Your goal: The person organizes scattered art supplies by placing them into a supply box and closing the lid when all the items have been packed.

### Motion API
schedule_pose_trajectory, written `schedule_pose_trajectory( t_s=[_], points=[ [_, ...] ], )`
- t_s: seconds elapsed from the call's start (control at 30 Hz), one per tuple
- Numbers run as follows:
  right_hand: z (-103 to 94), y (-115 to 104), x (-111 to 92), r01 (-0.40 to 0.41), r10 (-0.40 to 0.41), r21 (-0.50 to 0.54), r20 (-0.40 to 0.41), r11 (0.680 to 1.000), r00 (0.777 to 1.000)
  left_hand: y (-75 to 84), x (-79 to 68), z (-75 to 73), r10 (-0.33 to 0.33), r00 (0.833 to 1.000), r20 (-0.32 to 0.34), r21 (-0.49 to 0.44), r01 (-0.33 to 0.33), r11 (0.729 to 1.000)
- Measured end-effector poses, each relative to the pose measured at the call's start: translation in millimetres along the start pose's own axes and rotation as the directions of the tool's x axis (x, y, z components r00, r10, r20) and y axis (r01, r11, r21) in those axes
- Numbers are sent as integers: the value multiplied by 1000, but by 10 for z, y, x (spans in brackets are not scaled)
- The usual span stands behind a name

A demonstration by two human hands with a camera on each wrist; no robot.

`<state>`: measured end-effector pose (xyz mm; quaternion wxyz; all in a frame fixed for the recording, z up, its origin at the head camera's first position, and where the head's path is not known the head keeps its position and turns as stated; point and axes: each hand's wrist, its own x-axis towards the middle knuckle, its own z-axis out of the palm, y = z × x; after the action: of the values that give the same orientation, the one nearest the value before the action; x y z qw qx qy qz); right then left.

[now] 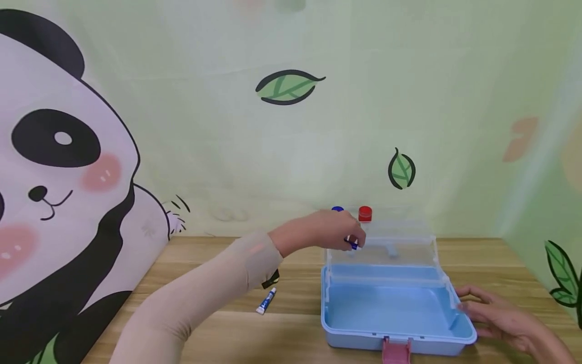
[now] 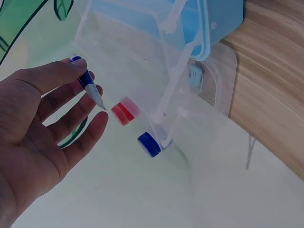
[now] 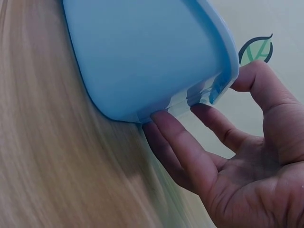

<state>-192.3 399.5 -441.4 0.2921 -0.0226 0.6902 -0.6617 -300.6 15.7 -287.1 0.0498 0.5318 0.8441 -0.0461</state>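
My left hand [image 1: 334,230] is raised over the far left part of the light blue box [image 1: 391,308], beside its raised clear lid [image 1: 382,253]. Thumb and fingertips pinch a small blue-and-white tube [image 2: 88,81], its flat pale end pointing away from the palm. At the box's right side, my right hand [image 1: 504,318] touches the wall with its fingers spread, the thumb by the rim in the right wrist view. A red round piece [image 1: 365,214] and a blue round one [image 2: 149,144] show at the clear lid; whether they lie inside it I cannot tell.
Another small blue-and-white tube [image 1: 265,301] lies on the wooden table [image 1: 223,333] left of the box. Behind it sits a dark object [image 1: 271,279], partly hidden by my left sleeve. A pink latch [image 1: 396,350] hangs at the box's front. A printed backdrop [image 1: 204,126] stands behind.
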Motion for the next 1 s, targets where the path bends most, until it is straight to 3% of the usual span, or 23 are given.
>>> schedule_pose_trajectory(
  t_s=[0.17,0.27,0.5,0.73,1.0],
  points=[
    [9,5,3,-11,11,0,-21,1000,1000,38,168,-54,66,997,35,6,-66,998],
    [9,-7,6,-11,11,-3,-31,1000,999,55,239,-97,74,996,49,11,-74,997],
    [29,-16,11,-19,19,-11,-44,1000,999,84,333,-136,30,987,158,-29,-26,999],
    [29,-6,13,-38,37,-16,-65,999,997,85,449,-142,66,982,179,-60,-56,997],
    [49,-19,-6,-33,33,1,-56,999,998,123,656,-51,-2,952,305,-109,37,993]
  ],
)
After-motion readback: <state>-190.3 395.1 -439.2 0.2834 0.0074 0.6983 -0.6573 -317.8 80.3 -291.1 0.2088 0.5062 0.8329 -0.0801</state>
